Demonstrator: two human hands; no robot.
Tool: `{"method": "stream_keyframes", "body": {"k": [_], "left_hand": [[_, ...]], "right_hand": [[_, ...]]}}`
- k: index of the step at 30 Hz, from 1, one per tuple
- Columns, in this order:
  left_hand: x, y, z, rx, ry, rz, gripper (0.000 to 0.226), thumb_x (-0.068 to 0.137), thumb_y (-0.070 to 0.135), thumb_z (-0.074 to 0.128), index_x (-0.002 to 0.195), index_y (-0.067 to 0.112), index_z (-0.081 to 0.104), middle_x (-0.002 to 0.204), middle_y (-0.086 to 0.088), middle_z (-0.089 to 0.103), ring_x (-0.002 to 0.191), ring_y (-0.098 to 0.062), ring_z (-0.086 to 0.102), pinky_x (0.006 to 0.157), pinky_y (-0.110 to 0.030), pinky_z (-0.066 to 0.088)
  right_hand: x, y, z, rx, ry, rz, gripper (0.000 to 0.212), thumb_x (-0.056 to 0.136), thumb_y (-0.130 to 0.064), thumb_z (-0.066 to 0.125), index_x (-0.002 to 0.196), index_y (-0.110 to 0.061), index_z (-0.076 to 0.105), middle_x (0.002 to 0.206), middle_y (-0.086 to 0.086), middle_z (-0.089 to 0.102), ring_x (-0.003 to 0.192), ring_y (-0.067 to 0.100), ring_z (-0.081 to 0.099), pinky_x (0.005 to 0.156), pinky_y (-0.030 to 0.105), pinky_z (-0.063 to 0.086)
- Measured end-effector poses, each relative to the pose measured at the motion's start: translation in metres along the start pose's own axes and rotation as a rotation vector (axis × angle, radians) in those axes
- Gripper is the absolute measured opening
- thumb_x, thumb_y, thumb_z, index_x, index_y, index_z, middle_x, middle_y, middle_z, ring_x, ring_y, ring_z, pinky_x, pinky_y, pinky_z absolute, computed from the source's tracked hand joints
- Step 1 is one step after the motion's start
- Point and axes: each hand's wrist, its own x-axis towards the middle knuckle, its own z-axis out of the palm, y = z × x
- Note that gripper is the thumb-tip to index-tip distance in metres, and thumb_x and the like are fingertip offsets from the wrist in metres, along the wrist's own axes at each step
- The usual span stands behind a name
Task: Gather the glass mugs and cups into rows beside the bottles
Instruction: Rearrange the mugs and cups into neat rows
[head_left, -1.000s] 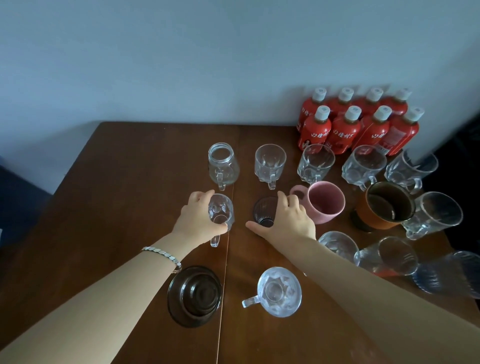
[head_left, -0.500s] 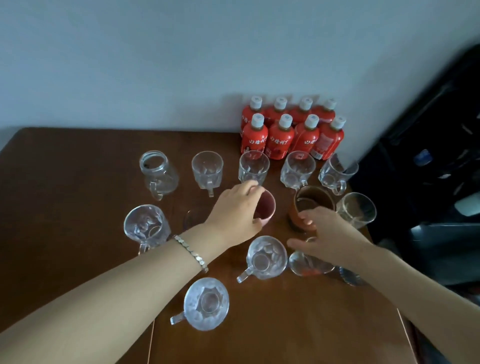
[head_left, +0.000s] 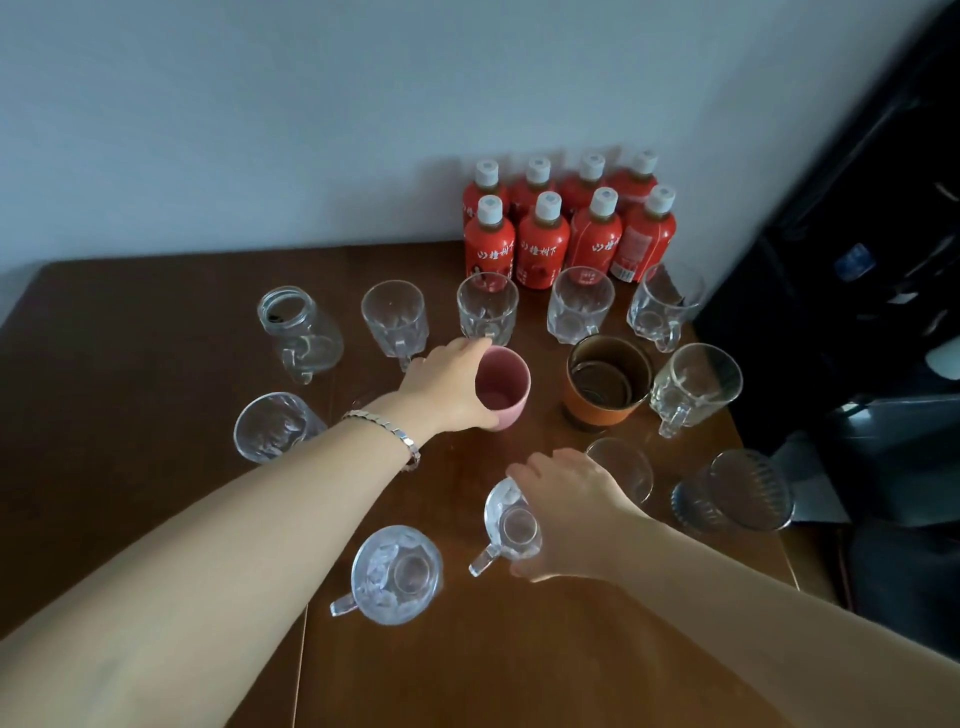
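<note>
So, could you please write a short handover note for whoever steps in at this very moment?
Left hand: grip closed around the pink cup, mid-table.
Right hand: grip on a glass mug near the front.
Done: five glasses stand in a row before the red bottles.
Left: line up the held pieces, the front mug, the left mug and the ribbed glass.

Bare table lies open at left; glass mugs and red bottles crowd the right.

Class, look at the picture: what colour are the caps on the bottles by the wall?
White. The bottles are red with white caps, seen clearly in the head view.
</note>
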Motion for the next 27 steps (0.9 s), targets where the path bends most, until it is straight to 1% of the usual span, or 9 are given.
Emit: {"method": "stream_keyframes", "body": {"k": [2, 7, 8, 11, 12, 15, 18, 21, 27], "left_hand": [[-0.002, 0.002, 0.002, -0.005, 0.020, -0.014, 0.080, 0.063, 0.047, 0.080, 0.132, 0.025, 0.045, 0.133, 0.001, 0.054, 0.119, -0.025, 0.054, 0.098, -0.048, 0.046], [-0.007, 0.011, 0.008, 0.083, 0.029, -0.069, 0.085, 0.067, 0.060, 0.071, 0.138, 0.027, 0.038, 0.133, -0.005, 0.049, 0.120, -0.028, 0.052, 0.101, -0.044, 0.043], [-0.009, 0.014, 0.009, 0.100, 0.021, -0.085, 0.086, 0.069, 0.062, 0.068, 0.140, 0.028, 0.035, 0.133, -0.007, 0.047, 0.120, -0.029, 0.051, 0.101, -0.043, 0.041], [-0.010, 0.020, 0.013, 0.156, -0.013, -0.168, 0.089, 0.072, 0.068, 0.061, 0.144, 0.031, 0.026, 0.137, -0.010, 0.039, 0.122, -0.033, 0.050, 0.103, -0.043, 0.037], [-0.010, 0.022, 0.015, 0.170, -0.025, -0.199, 0.089, 0.073, 0.071, 0.057, 0.145, 0.031, 0.024, 0.139, -0.011, 0.035, 0.123, -0.034, 0.050, 0.105, -0.044, 0.036], [-0.011, 0.024, 0.014, 0.124, -0.073, -0.278, 0.090, 0.074, 0.073, 0.054, 0.147, 0.032, 0.020, 0.141, -0.013, 0.031, 0.119, -0.035, 0.053, 0.104, -0.045, 0.038], [-0.011, 0.023, 0.007, 0.127, -0.154, -0.236, 0.095, 0.073, 0.059, 0.066, 0.148, 0.032, 0.014, 0.142, -0.011, 0.028, 0.119, -0.034, 0.052, 0.102, -0.043, 0.039], [-0.010, 0.016, 0.000, 0.089, -0.210, -0.203, 0.092, 0.071, 0.042, 0.073, 0.145, 0.031, 0.020, 0.136, -0.009, 0.035, 0.113, -0.032, 0.055, 0.098, -0.040, 0.045], [-0.001, 0.020, 0.014, -0.151, -0.047, -0.322, 0.084, 0.063, 0.055, 0.076, 0.129, 0.021, 0.039, 0.121, -0.007, 0.057, 0.104, -0.028, 0.063, 0.088, -0.043, 0.055]], "right_hand": [[-0.007, -0.001, 0.006, -0.008, -0.029, -0.023, 0.068, 0.073, -0.061, 0.065, 0.121, -0.015, 0.050, 0.114, -0.001, 0.057, 0.105, 0.019, 0.054, 0.106, 0.032, 0.036], [-0.017, 0.002, 0.000, 0.063, -0.071, -0.028, 0.084, 0.076, -0.069, 0.058, 0.138, -0.015, 0.041, 0.133, -0.001, 0.052, 0.127, 0.019, 0.046, 0.119, 0.033, 0.013], [-0.017, 0.006, -0.005, 0.145, -0.019, 0.003, 0.078, 0.079, -0.065, 0.058, 0.138, -0.015, 0.044, 0.133, 0.001, 0.052, 0.128, 0.020, 0.046, 0.117, 0.033, 0.017], [-0.005, 0.031, -0.017, 0.304, 0.421, 0.134, 0.050, 0.082, -0.040, 0.068, 0.122, -0.009, 0.061, 0.122, 0.011, 0.059, 0.114, 0.032, 0.056, 0.102, 0.046, 0.044], [0.000, 0.042, -0.022, 0.314, 0.468, 0.225, 0.051, 0.083, -0.036, 0.068, 0.125, -0.010, 0.058, 0.127, 0.012, 0.054, 0.118, 0.032, 0.052, 0.102, 0.047, 0.044], [0.019, 0.069, -0.035, 0.302, 0.289, 0.482, 0.081, 0.080, -0.046, 0.068, 0.145, -0.019, 0.028, 0.146, 0.011, 0.027, 0.136, 0.032, 0.028, 0.110, 0.045, 0.032], [0.036, 0.088, -0.042, 0.350, 0.135, 0.570, 0.102, 0.074, -0.052, 0.073, 0.150, -0.025, 0.012, 0.150, 0.014, 0.020, 0.138, 0.037, 0.026, 0.108, 0.049, 0.036], [0.042, 0.096, -0.043, 0.411, 0.030, 0.573, 0.103, 0.072, -0.053, 0.074, 0.151, -0.025, 0.013, 0.148, 0.013, 0.027, 0.135, 0.037, 0.035, 0.103, 0.048, 0.043], [0.031, 0.095, -0.035, 0.334, 0.024, 0.536, 0.100, 0.068, -0.060, 0.072, 0.146, -0.021, 0.023, 0.140, 0.009, 0.035, 0.128, 0.034, 0.044, 0.098, 0.044, 0.047]]}}
